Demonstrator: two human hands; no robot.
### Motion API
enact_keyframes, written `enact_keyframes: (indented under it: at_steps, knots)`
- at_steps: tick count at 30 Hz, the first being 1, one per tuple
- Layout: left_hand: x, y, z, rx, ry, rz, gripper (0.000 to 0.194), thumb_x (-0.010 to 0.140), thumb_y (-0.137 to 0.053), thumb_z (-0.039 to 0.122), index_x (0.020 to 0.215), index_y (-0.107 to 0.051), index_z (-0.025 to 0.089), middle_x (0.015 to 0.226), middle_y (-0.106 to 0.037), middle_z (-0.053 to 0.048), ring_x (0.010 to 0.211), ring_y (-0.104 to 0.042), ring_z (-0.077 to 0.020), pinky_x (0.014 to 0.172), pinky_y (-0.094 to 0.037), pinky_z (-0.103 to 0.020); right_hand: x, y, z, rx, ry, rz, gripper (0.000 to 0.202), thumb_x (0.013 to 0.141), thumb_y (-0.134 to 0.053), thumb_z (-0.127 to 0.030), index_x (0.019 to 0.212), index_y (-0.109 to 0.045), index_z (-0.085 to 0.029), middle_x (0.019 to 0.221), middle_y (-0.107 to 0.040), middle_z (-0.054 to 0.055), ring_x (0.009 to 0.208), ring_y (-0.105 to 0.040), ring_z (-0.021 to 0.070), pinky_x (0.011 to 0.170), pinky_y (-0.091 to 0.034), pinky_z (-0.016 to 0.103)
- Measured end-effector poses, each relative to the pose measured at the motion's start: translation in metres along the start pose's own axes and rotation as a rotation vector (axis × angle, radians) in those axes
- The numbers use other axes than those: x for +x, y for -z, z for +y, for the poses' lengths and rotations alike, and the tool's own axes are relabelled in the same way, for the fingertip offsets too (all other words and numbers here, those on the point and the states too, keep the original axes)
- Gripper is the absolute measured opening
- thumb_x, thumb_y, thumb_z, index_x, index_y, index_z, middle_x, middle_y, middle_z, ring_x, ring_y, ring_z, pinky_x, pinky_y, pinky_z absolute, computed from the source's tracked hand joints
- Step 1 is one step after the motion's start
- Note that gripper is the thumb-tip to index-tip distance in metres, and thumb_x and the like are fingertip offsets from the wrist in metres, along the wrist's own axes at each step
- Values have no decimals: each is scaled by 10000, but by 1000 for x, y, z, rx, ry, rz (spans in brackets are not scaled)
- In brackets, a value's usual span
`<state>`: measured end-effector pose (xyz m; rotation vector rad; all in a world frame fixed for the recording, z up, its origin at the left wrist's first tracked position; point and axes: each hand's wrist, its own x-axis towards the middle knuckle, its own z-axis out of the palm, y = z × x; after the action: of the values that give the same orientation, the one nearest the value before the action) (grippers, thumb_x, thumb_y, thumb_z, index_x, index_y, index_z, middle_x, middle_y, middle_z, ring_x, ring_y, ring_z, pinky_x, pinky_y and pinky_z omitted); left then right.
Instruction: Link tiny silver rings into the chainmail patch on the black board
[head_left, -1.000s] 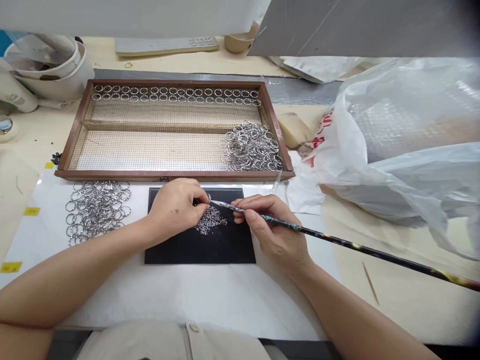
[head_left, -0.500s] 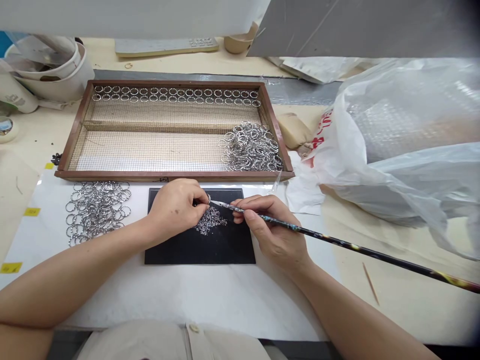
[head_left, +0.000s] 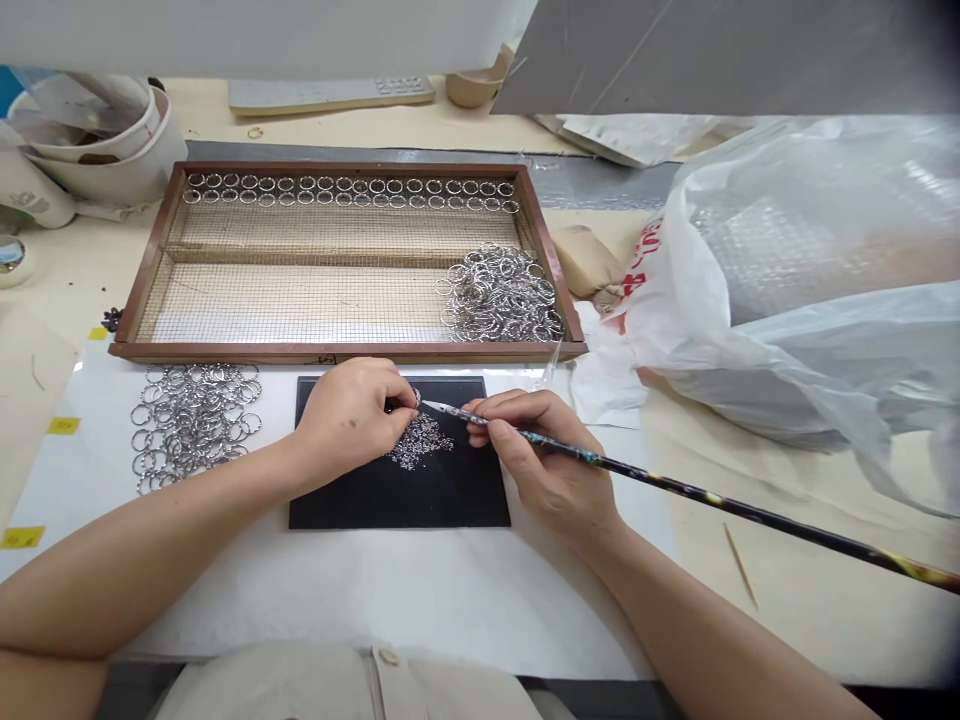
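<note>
Nearest, the white sheet lay across the bench, with a black mat on it. A loose pile of tiny glittering pieces sat on the mat, apparently supply left to use. Just beyond the pile, the fingers of the left hand pinched a small ring above the mat; its facing was too hidden to tell. The right hand gripped a slim rod like a pen, its pale tip pointing left and slightly away, at or just beside the ring. The rod's long axis ran from there rightward and back toward the person.

To the left, loose rings lay heaped on the sheet. Farther off stood the mesh tray, another ring heap in its near compartment. Along its far side, two neat rows of rings were set out. The work looked partway along, though which heap was finished could not be told.
</note>
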<state>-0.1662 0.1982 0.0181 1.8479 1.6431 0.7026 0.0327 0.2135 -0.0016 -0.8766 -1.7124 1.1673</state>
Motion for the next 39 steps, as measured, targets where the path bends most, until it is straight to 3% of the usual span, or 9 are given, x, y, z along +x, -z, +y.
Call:
enact_keyframes:
  at_steps: [31,39]
  knots:
    - [0,-1,-1,12,-4,9,115,728,-625,140,640,-682,189,720,-667,3,712,-595,-138,607,-434,-262,-1,0,2,-36,28,-16,39,882,-548,-216,871,-581,-233,811,-612,38,823,-643,184,610,-576,318]
    - [0,-1,-1,-11,-8,17,115,722,-630,126,632,-674,184,728,-664,6,691,-588,-126,600,-438,-255,0,6,0,-70,-101,27,115,865,-566,-263,752,-567,-241,736,-597,20,735,-618,190,598,-509,333]
